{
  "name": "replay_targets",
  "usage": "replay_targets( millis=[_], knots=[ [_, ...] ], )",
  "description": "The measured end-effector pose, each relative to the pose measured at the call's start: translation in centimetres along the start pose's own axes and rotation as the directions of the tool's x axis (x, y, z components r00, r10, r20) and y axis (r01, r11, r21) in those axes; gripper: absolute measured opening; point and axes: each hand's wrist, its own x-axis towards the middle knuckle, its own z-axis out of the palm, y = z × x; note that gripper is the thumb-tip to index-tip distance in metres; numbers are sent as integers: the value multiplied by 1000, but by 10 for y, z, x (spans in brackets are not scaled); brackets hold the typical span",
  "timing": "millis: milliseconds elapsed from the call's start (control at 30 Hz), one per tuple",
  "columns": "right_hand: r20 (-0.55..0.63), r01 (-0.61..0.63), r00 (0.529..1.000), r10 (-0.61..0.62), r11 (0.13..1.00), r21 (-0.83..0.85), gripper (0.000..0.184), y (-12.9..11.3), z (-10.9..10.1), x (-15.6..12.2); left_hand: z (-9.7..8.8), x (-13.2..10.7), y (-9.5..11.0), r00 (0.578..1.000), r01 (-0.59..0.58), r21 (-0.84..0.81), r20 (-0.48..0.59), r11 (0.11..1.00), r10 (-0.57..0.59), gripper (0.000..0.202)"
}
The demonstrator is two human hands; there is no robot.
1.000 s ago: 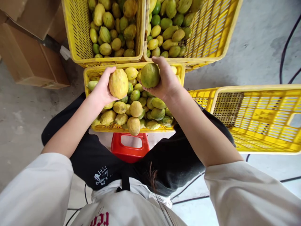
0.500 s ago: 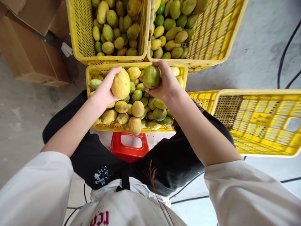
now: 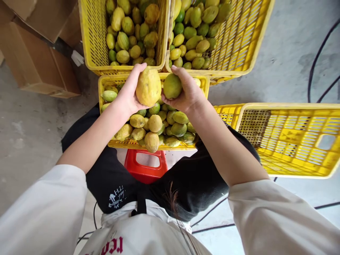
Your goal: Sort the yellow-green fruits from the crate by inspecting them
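Note:
My left hand (image 3: 127,97) is closed around a large yellow fruit (image 3: 148,87), held above the near yellow crate (image 3: 104,82). Close beside it, my right hand (image 3: 187,94) grips a greener fruit (image 3: 172,86) over the same crate. The two fruits are almost side by side at the crate's far rim. Below them the crate holds several yellow and green fruits (image 3: 155,124).
Two more yellow crates with fruit stand beyond, one on the left (image 3: 92,42) and one on the right (image 3: 239,39). To my right lies a yellow crate (image 3: 292,138) with no fruit in view. A red stool (image 3: 145,165) is between my knees. Cardboard boxes (image 3: 34,63) stand at left, cables (image 3: 316,67) at right.
My left hand has carried the yellow fruit right and up, next to the green one. My right hand has barely shifted.

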Motion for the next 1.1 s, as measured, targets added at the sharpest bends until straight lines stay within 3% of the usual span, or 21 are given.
replay_targets(
  millis=[100,200,533,733,867,1000,1100],
  knots=[
    [-14,16,1000,-16,1000,-4,31,1,-4,0,-1,3,-2,999,-40,45,-31,998,41,31],
    [53,35,998,-35,999,10,34,1,-11,1,-4,5,-4,996,-61,54,-65,997,65,19],
    [18,-127,992,126,983,129,19,-4,0,-3,-24,14,-11,982,-14,-50,-187,999,5,24],
    [1,-87,996,87,996,10,29,-1,-2,2,-40,26,-13,967,26,-101,-251,995,-51,24],
    [-13,-24,1000,25,999,24,42,0,-2,1,-40,22,-14,973,49,-87,-223,995,-67,25],
    [-60,-27,998,33,995,93,34,-3,3,-8,-37,15,-17,991,29,-39,-133,999,-34,36],
    [-33,-58,998,62,993,107,31,-3,2,-8,-35,13,-16,997,-1,11,-80,1000,2,48]
  ],
)
